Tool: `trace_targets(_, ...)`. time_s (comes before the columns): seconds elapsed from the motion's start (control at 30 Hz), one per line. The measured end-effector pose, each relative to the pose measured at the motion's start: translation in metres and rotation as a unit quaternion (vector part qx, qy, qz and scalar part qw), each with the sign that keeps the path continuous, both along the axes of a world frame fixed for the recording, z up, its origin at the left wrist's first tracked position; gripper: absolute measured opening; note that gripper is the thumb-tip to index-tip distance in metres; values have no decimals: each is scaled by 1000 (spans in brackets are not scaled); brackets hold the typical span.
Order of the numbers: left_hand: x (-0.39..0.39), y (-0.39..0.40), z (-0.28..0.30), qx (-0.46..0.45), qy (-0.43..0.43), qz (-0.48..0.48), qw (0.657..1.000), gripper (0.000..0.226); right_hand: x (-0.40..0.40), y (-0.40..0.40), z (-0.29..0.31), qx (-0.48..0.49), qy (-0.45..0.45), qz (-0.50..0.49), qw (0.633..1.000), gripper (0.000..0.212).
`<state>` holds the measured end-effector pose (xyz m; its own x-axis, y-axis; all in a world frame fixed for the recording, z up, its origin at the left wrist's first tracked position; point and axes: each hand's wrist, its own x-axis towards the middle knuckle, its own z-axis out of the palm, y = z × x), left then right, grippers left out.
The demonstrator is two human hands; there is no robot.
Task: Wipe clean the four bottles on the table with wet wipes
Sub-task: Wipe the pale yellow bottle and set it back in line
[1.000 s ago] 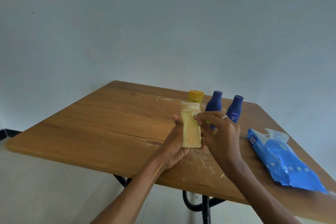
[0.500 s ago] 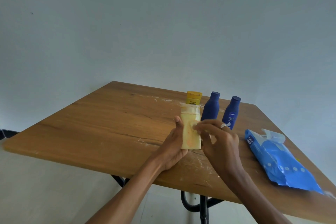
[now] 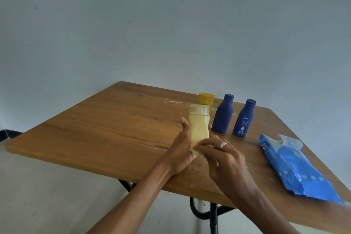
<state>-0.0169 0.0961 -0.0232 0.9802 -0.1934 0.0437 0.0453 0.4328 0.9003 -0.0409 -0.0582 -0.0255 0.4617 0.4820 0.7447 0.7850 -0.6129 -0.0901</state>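
Observation:
My left hand (image 3: pixel 181 150) grips a pale yellow bottle (image 3: pixel 199 127) upright above the wooden table (image 3: pixel 106 129). A thin wet wipe (image 3: pixel 199 109) is draped over the bottle from its cap down. My right hand (image 3: pixel 224 159), with a ring on one finger, pinches the wipe against the bottle's lower end. Behind it stands a darker yellow bottle (image 3: pixel 206 99), partly hidden. Two dark blue bottles (image 3: pixel 222 115) (image 3: pixel 244 118) stand upright to the right.
A blue pack of wet wipes (image 3: pixel 296 167) lies on the table's right side with its flap open. White smears mark the tabletop near my hands. Black table legs (image 3: pixel 212 216) show below the near edge. A plain wall lies behind.
My right hand has slid down the yellow bottle from near its cap to its lower end, dragging the wipe. My left hand kept its hold.

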Motion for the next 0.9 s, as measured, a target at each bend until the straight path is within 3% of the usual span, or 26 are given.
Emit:
trace_targets(0.27, 3, -6, -2, -27, 6, 15, 1000, 63, 19, 14, 26, 133, 32, -76, 988, 25)
trace_targets(0.4, 2, -6, -1, -35, 5, 24, 999, 65, 20, 24, 23, 103, 32, -94, 990, 31)
trace_targets(0.63, 4, -1, -6, -8, 8, 7, 1000, 75, 4, 16, 1, 56, 30, -64, 996, 18)
trace_targets(0.77, 5, -2, -2, -2, 4, 12, 1000, 77, 3, 10, 6, 69, 42, -66, 994, 22)
trace_targets(0.9, 8, -5, -8, -21, -4, 10, 1000, 75, 21, 15, 26, 152, 74, -99, 981, 43)
